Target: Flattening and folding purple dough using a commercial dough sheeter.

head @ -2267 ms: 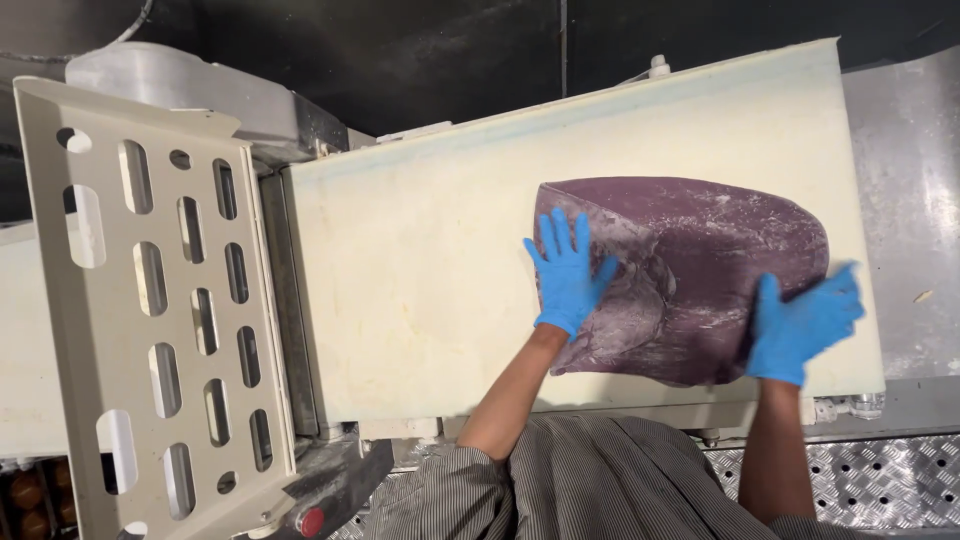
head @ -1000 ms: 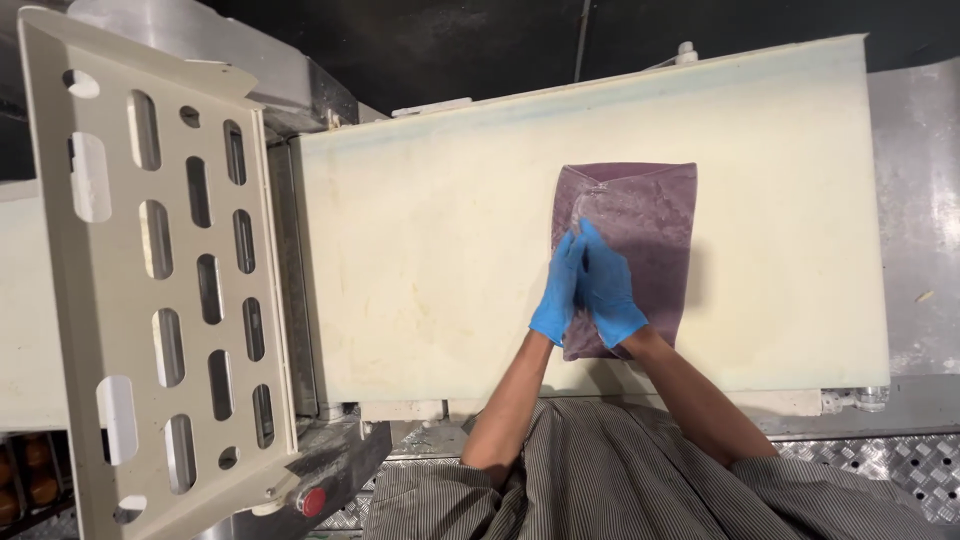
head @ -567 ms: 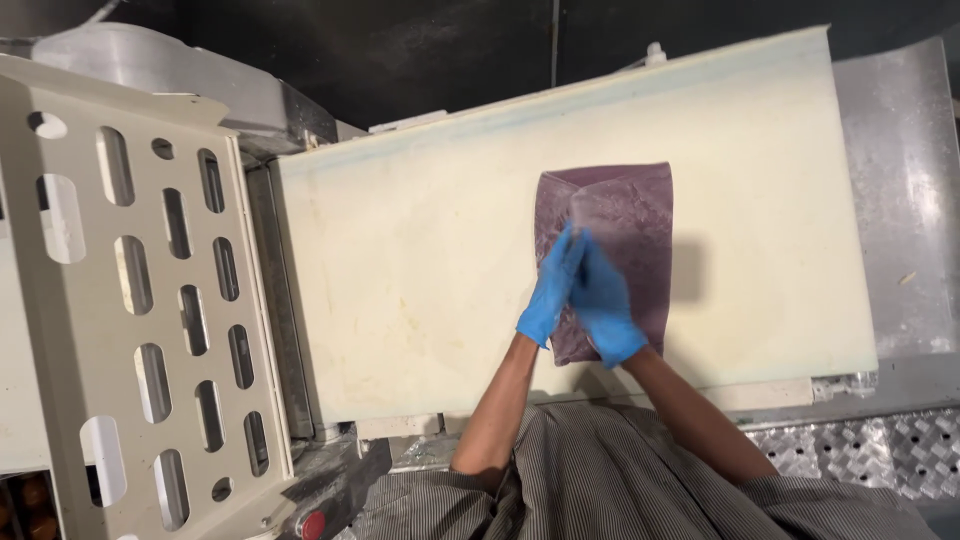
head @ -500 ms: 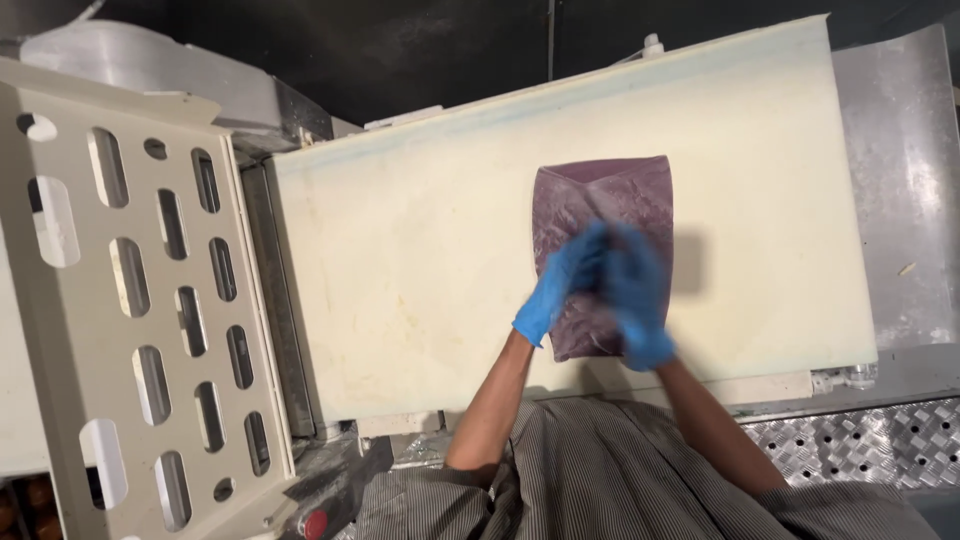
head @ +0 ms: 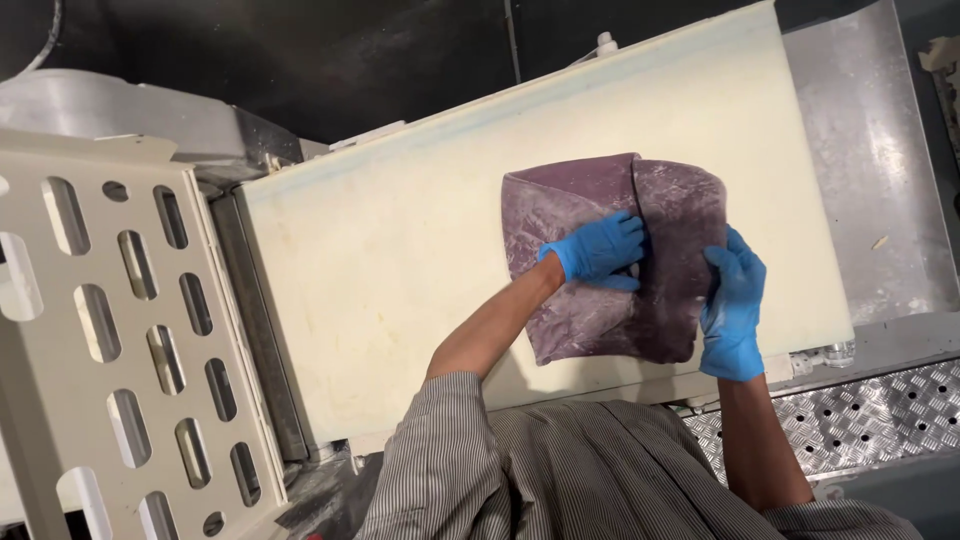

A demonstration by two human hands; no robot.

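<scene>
Head view: left hand (head: 598,250) lies open, pinning folded purple dough (head: 580,310); right hand (head: 733,312) grips its edge to lift the flap.

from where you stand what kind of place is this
Probably a commercial bakery or pastry kitchen. A folded purple dough sheet lies on the cream belt of what looks like a dough sheeter with a slotted guard; both gloved hands, left hand and right hand, handle it.

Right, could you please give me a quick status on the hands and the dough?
Left hand flat on the purple dough sheet, pressing the fold. Right hand gripping its right edge. Dough folded, lying on the cream belt. Nothing in the way.
</scene>
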